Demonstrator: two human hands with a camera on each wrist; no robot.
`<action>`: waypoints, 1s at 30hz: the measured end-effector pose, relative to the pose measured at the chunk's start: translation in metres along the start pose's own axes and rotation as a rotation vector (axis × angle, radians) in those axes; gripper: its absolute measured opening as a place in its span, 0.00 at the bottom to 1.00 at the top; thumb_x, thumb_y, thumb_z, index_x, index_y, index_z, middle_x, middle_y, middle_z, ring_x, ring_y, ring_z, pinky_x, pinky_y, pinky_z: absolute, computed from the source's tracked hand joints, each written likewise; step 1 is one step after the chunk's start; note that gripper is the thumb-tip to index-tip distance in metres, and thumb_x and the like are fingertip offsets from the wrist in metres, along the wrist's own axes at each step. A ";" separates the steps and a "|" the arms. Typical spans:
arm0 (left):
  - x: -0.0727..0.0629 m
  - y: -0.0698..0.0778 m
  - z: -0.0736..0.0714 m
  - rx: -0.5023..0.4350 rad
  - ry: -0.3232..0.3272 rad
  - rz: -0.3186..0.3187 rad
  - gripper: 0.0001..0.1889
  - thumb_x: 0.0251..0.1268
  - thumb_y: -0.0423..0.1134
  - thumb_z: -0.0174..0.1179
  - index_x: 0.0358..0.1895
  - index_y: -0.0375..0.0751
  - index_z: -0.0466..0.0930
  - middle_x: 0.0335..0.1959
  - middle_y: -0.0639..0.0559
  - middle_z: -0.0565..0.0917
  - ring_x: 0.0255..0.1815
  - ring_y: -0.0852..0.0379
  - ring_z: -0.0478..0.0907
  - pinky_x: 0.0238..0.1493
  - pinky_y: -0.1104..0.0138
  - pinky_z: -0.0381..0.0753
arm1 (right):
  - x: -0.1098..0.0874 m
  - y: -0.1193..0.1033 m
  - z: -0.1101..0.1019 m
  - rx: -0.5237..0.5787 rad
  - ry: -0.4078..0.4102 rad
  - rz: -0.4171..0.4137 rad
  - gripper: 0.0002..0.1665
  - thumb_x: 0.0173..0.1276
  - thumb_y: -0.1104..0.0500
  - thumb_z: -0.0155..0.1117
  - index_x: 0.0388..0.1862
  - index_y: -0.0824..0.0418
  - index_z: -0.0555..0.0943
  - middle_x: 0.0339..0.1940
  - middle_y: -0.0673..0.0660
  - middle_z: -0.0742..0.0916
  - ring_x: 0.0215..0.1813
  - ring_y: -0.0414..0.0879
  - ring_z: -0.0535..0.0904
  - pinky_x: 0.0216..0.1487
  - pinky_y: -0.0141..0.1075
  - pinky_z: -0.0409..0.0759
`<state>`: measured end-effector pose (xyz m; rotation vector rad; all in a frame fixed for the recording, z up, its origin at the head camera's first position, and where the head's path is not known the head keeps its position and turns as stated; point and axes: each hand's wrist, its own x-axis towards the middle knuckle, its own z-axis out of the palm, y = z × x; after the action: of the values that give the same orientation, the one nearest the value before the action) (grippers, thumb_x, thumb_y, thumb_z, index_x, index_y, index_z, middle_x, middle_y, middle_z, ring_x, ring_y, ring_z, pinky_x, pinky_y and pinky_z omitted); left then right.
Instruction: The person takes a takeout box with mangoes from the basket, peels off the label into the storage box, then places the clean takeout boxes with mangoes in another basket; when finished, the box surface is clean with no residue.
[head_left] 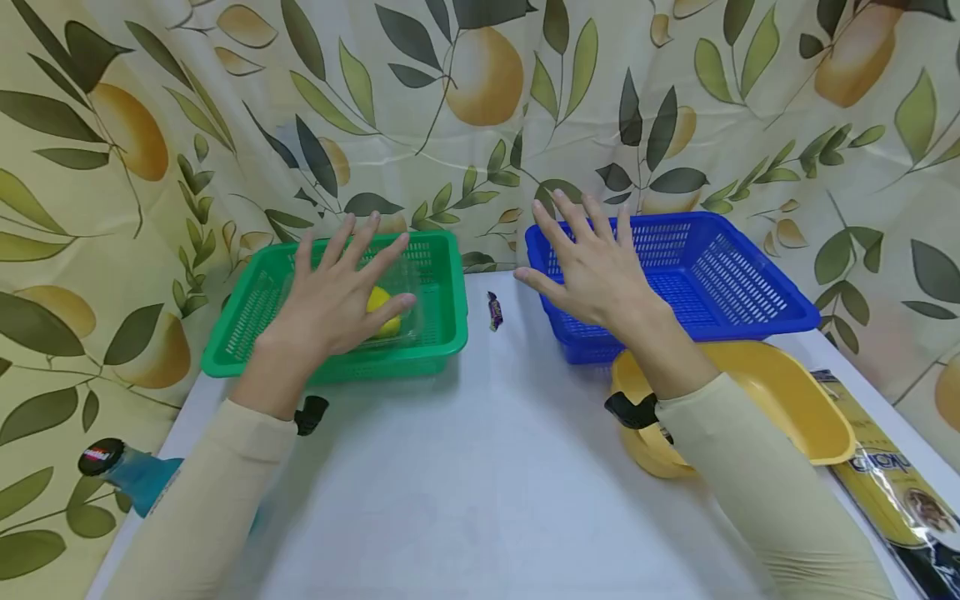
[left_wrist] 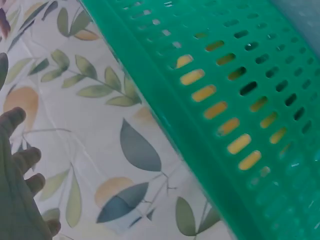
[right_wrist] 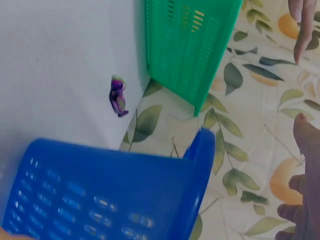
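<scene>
My left hand (head_left: 335, 293) is spread over the green basket (head_left: 447, 292), its fingers straight and holding nothing. Under it, partly hidden, a yellow object (head_left: 380, 312) sits with a clear plastic container (head_left: 411, 321) inside that basket. My right hand (head_left: 592, 265), fingers also spread, hovers over the left part of the blue basket (head_left: 750, 275) with nothing in its grasp. Between the two baskets a small candy in a purple wrapper (head_left: 495, 311) lies on the white table; the right wrist view shows this candy (right_wrist: 118, 96) near the blue basket's corner.
A yellow tub (head_left: 780, 392) stands in front of the blue basket, partly behind my right forearm. Right of it lies a yellow and black packet (head_left: 885, 475). A blue bottle with a black cap (head_left: 135, 471) is beside my left sleeve. A leaf-patterned cloth (head_left: 480, 167) hangs behind the table.
</scene>
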<state>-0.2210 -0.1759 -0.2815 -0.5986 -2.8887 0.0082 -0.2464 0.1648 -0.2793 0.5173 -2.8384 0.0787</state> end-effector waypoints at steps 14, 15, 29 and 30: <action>-0.018 -0.006 -0.001 -0.176 -0.093 -0.087 0.50 0.67 0.78 0.46 0.85 0.63 0.38 0.86 0.51 0.29 0.85 0.37 0.30 0.74 0.28 0.29 | 0.007 -0.019 0.013 0.008 -0.018 -0.110 0.52 0.75 0.25 0.45 0.87 0.46 0.42 0.87 0.58 0.50 0.86 0.63 0.38 0.81 0.64 0.36; -0.018 -0.006 0.000 -0.189 -0.094 -0.094 0.50 0.67 0.77 0.47 0.85 0.63 0.37 0.86 0.49 0.29 0.85 0.36 0.30 0.74 0.27 0.29 | 0.008 -0.021 0.014 0.016 -0.019 -0.117 0.52 0.75 0.25 0.45 0.87 0.46 0.43 0.87 0.58 0.51 0.86 0.63 0.38 0.82 0.63 0.37; -0.023 -0.024 0.018 -0.323 -0.119 -0.203 0.52 0.67 0.77 0.47 0.85 0.58 0.35 0.86 0.45 0.30 0.84 0.31 0.30 0.73 0.26 0.33 | 0.016 -0.054 0.038 0.204 -0.089 -0.224 0.52 0.76 0.28 0.48 0.87 0.50 0.46 0.86 0.59 0.52 0.86 0.61 0.44 0.82 0.58 0.51; -0.023 -0.027 0.020 -0.327 -0.114 -0.210 0.52 0.68 0.76 0.47 0.85 0.58 0.36 0.86 0.44 0.31 0.84 0.31 0.30 0.72 0.25 0.34 | 0.017 -0.057 0.040 0.225 -0.101 -0.223 0.52 0.76 0.27 0.48 0.87 0.49 0.46 0.87 0.59 0.51 0.86 0.61 0.44 0.81 0.58 0.53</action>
<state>-0.2147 -0.2086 -0.3038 -0.3488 -3.0721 -0.4822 -0.2509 0.1023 -0.3132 0.9065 -2.8628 0.3419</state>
